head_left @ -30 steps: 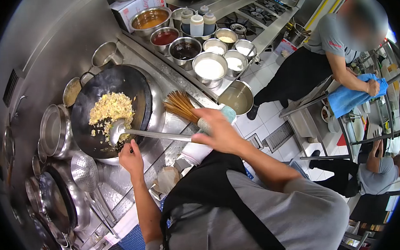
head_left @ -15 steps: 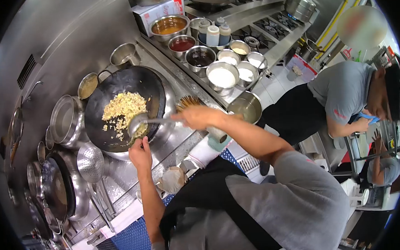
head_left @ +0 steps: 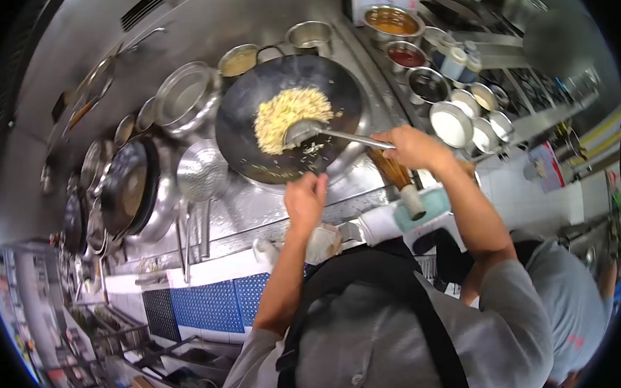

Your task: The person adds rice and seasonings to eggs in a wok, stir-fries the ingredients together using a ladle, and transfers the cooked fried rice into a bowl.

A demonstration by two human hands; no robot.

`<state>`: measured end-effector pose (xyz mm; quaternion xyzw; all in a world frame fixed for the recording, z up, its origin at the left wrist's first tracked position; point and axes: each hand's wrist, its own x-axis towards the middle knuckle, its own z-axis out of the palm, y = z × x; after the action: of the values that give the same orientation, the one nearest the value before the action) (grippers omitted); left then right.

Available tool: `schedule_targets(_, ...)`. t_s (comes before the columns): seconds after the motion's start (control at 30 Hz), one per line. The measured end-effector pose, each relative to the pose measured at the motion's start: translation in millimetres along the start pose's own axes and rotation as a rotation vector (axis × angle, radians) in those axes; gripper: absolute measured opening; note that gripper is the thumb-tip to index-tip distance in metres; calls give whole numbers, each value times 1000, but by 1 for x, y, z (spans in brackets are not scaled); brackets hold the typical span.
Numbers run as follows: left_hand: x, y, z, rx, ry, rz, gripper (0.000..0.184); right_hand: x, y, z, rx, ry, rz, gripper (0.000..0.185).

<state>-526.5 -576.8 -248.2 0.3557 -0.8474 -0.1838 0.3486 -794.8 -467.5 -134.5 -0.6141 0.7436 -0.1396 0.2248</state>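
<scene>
A black wok [head_left: 241,145] stands on the stove, with a yellow, grainy mass that looks like egg fried rice [head_left: 288,111] spread over its middle. My right hand [head_left: 412,148] is closed around the handle of a metal ladle [head_left: 353,137]. The ladle's bowl rests against the near side of the food. At the wok's near rim, my left hand [head_left: 305,203] is closed on what appears to be the wok's handle, mostly hidden by the fingers. Loose bits of food lie on the bare metal between the ladle and the near rim.
Right of the wok lies a bamboo brush [head_left: 396,172] beside folded cloths [head_left: 424,209]. Bowls of sauces and white powders [head_left: 451,123] stand beyond. A perforated skimmer [head_left: 202,171] and stacked pans [head_left: 131,193] sit to the left. A co-worker [head_left: 576,299] is close on my right.
My view has turned, so the wok appears further right. The ladle has moved from the near rim to the food's edge, and the food is gathered more closely. Both hands keep their grip.
</scene>
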Motion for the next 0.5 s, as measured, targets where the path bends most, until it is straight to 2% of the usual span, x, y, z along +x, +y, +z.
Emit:
schedule_targets(0.03,-18,9,-8,5,-25,8,33,8,2,20,-8,122,-36,47)
schedule_targets(0.1,-66,29,-36,-33,-49,44,33,0,-9,13,88,166,-86,48)
schedule_targets(0.17,-62,38,-59,-50,-15,116,32,-19,-5,-15,39,80,-66,47)
schedule_targets(0.2,-59,43,-68,-64,11,140,31,-32,-21,-45,78,-34,3,45)
schedule_targets(0.23,-36,44,-73,13,37,137,30,-36,-8,-53,88,-65,-94,48)
schedule_targets(0.3,8,24,-61,-136,44,30,30,-33,-9,-62,64,-178,23,49)
schedule_targets(0.37,14,2,-25,-77,71,24,31,-10,0,-31,57,-71,-84,48)
schedule_targets(0.4,1,-5,-12,-42,18,-6,32,5,11,-7,56,-4,-133,47)
schedule_targets(0.43,-14,-5,-8,-6,-35,-27,33,20,26,21,142,86,-169,47)
schedule_targets(0.5,-57,7,-26,15,-6,48,37,22,20,33,549,40,72,49)
